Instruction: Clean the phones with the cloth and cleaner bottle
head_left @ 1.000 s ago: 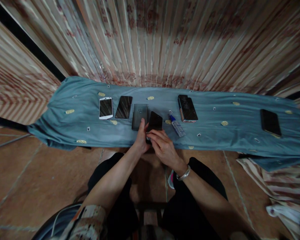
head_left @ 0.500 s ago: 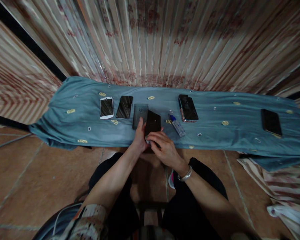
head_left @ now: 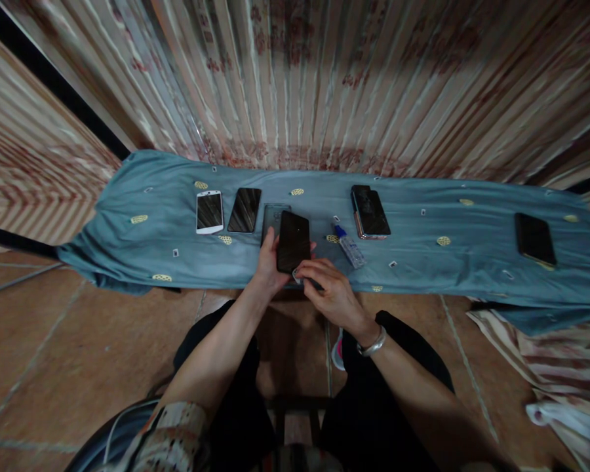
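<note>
Smooth, glossy finish is noted on the phone [head_left: 294, 242] at frame centre; clear plastic, on the bottle [head_left: 353, 252]. The blue cover [head_left: 476, 246] is seen as creased cloth — the bracelet [head_left: 373, 346], as polished metal.

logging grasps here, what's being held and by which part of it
The left grip holds a phone by its side edges; the right grip pinches a small pale thing, exact spot unclear.

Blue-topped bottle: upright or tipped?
Tipped: the bottle lies along the cloth beyond the right hand, blue top pointing away from the person.
</note>
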`<move>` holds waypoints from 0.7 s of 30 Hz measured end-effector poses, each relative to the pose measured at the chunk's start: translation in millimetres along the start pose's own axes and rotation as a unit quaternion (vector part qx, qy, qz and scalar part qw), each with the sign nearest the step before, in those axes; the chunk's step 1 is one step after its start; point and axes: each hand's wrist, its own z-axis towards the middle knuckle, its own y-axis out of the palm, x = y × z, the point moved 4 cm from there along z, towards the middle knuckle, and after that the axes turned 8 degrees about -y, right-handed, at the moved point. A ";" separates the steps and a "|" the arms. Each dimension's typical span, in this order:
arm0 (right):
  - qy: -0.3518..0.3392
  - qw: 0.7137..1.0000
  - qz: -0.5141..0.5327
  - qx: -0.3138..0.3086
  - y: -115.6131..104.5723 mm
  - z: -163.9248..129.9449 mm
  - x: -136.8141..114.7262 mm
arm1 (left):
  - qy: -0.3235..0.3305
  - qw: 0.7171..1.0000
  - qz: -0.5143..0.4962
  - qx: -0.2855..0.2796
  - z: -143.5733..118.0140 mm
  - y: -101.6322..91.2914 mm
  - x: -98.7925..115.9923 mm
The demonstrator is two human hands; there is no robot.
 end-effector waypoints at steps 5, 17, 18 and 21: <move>0.001 1.000 0.002 0.002 -1.3 -1.6 3.5 | 0.002 1.000 -0.002 -0.008 -0.9 -0.4 3.3; 0.036 0.999 0.000 0.034 -7.4 -2.9 16.7 | -0.003 1.000 -0.018 -0.014 -2.2 2.9 4.1; 0.039 0.999 -0.001 0.037 -7.7 -2.5 17.9 | -0.009 1.000 -0.015 -0.013 -2.9 3.6 3.5; 0.050 0.998 -0.003 0.042 -8.2 -1.6 22.0 | -0.021 1.000 -0.009 -0.008 -4.7 4.8 2.1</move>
